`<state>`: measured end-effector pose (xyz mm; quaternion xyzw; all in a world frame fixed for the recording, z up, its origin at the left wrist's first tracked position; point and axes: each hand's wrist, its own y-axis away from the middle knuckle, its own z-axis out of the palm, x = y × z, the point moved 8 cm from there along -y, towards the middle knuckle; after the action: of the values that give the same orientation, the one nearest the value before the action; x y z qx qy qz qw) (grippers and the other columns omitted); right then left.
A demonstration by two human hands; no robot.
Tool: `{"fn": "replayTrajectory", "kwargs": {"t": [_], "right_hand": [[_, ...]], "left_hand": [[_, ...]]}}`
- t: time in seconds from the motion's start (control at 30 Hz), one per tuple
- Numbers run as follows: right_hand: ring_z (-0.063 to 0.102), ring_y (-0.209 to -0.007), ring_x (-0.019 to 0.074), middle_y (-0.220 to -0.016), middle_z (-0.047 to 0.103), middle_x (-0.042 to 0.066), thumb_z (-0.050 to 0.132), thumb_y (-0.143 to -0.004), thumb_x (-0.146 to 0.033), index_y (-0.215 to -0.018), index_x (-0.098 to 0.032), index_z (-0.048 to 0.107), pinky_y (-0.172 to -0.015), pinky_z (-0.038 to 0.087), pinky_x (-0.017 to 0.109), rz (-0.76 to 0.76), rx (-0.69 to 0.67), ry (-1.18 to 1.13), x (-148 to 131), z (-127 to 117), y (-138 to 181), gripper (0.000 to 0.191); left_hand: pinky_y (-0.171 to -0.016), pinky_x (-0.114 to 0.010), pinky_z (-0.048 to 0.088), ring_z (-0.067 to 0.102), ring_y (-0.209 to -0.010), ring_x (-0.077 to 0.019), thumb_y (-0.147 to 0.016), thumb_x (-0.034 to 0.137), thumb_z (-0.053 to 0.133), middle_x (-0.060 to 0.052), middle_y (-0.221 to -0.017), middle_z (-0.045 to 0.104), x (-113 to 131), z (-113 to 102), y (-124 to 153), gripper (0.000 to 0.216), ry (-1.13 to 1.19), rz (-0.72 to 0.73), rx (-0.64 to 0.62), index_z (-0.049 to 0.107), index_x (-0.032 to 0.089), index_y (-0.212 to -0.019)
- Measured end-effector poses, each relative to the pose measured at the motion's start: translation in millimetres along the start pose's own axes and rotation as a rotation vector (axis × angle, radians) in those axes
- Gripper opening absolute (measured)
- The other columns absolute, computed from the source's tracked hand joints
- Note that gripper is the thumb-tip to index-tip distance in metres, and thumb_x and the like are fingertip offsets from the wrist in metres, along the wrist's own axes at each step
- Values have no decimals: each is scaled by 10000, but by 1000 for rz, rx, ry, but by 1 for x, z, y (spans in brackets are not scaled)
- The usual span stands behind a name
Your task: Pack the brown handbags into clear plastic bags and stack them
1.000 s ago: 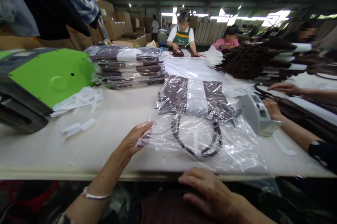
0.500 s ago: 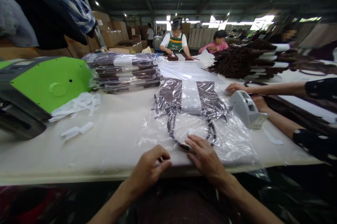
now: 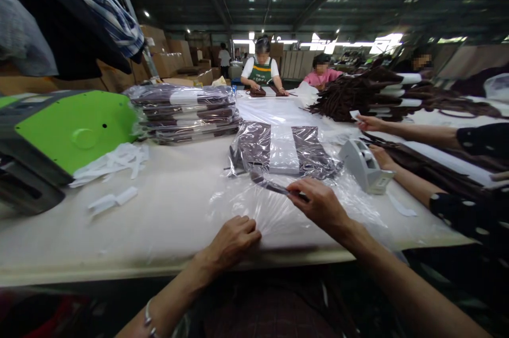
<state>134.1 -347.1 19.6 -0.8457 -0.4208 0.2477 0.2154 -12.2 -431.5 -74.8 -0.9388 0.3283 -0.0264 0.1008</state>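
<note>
A dark brown bag [image 3: 254, 143] with a white paper band [image 3: 283, 148] round its middle lies inside a clear plastic bag [image 3: 234, 197] in front of me. My right hand [image 3: 314, 200] is closed on the brown bag's handle [image 3: 270, 184], which is lifted and folded back toward the bag's body. My left hand [image 3: 237, 237] is closed at the near edge of the plastic bag, low on the table; creases in the film run toward its fingers. A grey tape dispenser [image 3: 360, 166] stands right of the plastic bag.
A stack of wrapped bags [image 3: 183, 113] sits back left, beside a green machine [image 3: 79, 131] and white strips [image 3: 115, 163]. A co-worker's hands [image 3: 371, 123] reach in from the right, near piled brown bags [image 3: 358, 94]. The table's front edge [image 3: 119, 269] is close.
My right hand has taken hold of the handle and moved it up and away from me, folding it toward the bag. My left hand has closed on the plastic. A co-worker's hand has lifted a white piece.
</note>
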Motion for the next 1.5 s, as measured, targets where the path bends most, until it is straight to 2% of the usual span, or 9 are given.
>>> {"fn": "replayTrajectory", "kwargs": {"t": [0.2,0.5,0.63,0.73,0.87,1.03,1.3,1.4,1.5], "right_hand": [[505,-706,173,-724,585,34,488,-943,-151,-733,-188,591,-690,366,301,-121,-37,117,-22,58,47,237],[574,-733,174,-787,643,36,502,-942,-138,-935,-232,634,-682,453,308,-49,47,-135,-45,7,66,163],[629,-732,172,-812,689,37,536,-933,-209,-1011,-246,627,-664,513,293,-174,-131,-336,-77,34,84,125],[670,-885,189,-1014,719,65,547,-926,-250,-1099,-226,623,-761,557,294,-247,-232,-391,-94,61,87,191],[629,-1077,224,-1182,673,102,480,-901,-112,-1237,-223,585,-922,543,382,-45,-84,-289,-66,72,65,369],[499,-1289,370,-1373,557,197,581,-844,-161,-1328,-143,546,-1031,456,608,133,-54,-68,-30,88,61,485],[617,-1139,228,-1176,670,117,418,-930,-136,-1193,-191,622,-999,519,402,186,-121,-241,-21,111,34,338],[471,-1316,344,-1335,597,157,501,-883,-176,-1257,-176,616,-1081,375,587,219,-224,-12,-2,121,10,392],[316,-1403,417,-1434,510,168,561,-840,-230,-1345,-187,563,-1104,179,708,311,-124,215,21,105,-11,508]], "left_hand": [[-722,-280,436,598,-821,-178,-948,317,536,-17,-905,650,-10,1,6,107,185,-150,-67,596,229,-939],[-748,-293,517,684,-876,-212,-956,327,514,-53,-952,712,-20,18,-15,172,263,-293,38,597,210,-1051],[-890,-398,525,650,-1024,-261,-941,315,540,-109,-1073,687,-22,6,-19,238,197,-313,271,576,201,-1146],[-1032,-513,434,552,-1213,-312,-911,309,595,-142,-1236,633,-26,4,-28,339,146,-323,270,560,197,-1230],[-1038,-475,435,559,-1223,-287,-930,344,573,-136,-1288,621,-33,14,-36,346,187,-319,120,580,208,-1247],[-1083,-444,390,490,-1313,-286,-924,502,539,-131,-1371,574,-49,9,-27,584,307,-452,239,428,226,-1427],[-1128,-451,367,449,-1339,-241,-999,320,349,-100,-1342,591,-59,16,-23,394,458,-468,325,517,213,-1338],[-1144,-508,353,421,-1360,-278,-953,322,456,-125,-1385,544,-61,21,-21,397,472,-448,396,524,191,-1321],[-1142,-551,351,364,-1405,-302,-894,265,562,-149,-1485,430,-66,27,-17,571,504,-485,449,386,202,-1433]]}}
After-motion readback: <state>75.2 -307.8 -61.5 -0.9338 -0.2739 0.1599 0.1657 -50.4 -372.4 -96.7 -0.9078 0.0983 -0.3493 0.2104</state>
